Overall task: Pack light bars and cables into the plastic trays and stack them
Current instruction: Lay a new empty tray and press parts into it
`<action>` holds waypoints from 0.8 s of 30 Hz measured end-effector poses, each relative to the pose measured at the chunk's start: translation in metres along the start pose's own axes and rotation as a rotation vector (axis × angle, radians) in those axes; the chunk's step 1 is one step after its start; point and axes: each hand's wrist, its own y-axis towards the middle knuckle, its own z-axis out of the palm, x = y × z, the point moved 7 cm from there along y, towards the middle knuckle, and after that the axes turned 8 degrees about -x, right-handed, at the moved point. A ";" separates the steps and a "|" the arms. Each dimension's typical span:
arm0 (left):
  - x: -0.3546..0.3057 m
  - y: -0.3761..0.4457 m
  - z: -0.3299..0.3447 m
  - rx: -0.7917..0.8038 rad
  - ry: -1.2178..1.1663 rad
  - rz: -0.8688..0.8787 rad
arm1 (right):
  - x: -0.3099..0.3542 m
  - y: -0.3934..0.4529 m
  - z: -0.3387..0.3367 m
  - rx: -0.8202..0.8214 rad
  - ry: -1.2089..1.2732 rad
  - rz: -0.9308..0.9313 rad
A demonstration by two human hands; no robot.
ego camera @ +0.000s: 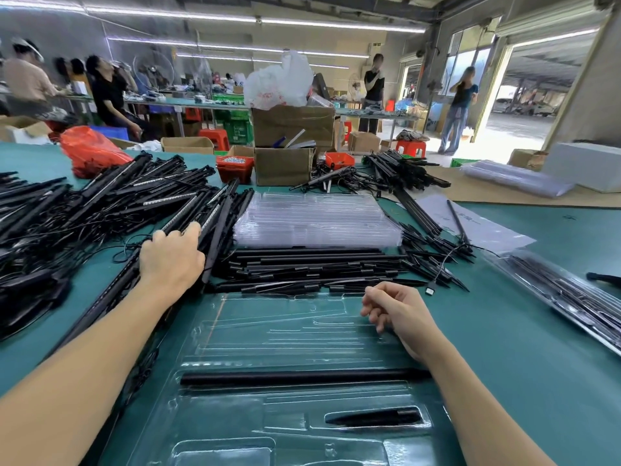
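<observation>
A clear plastic tray (302,334) lies flat on the green table (524,348) directly in front of the person, its moulded slots running crosswise so that long parts can drop in lengthwise from the piles behind it. It is only partly filled: one black bar (302,377) sits in a long channel near the person, and a short black spike (376,417) lies in a smaller pocket closer still, while the upper channels look empty. The left hand (173,258) reaches out over the heap of light bars (111,203) with tangled cables on the left, fingers curled down onto one light bar (188,218) at the heap's near edge; whether it is truly gripped or only touched I cannot tell, but the pose suggests picking out the next bar for the tray. The right hand (396,311) hovers over the tray's far right corner, fingers loosely curled and holding nothing, probably waiting to receive or guide the bar into its slot. Just beyond the tray lies a row of black stakes and rods (312,267), laid parallel to the slots for easy grabbing, and behind that a stack of empty clear trays (316,216) stands ready. On the right, a filled tray (571,294) lies set aside, where finished ones seem to go for stacking.
</observation>
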 end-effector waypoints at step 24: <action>0.000 0.027 -0.022 0.238 -0.037 -0.247 | -0.002 0.000 -0.001 -0.002 0.016 0.003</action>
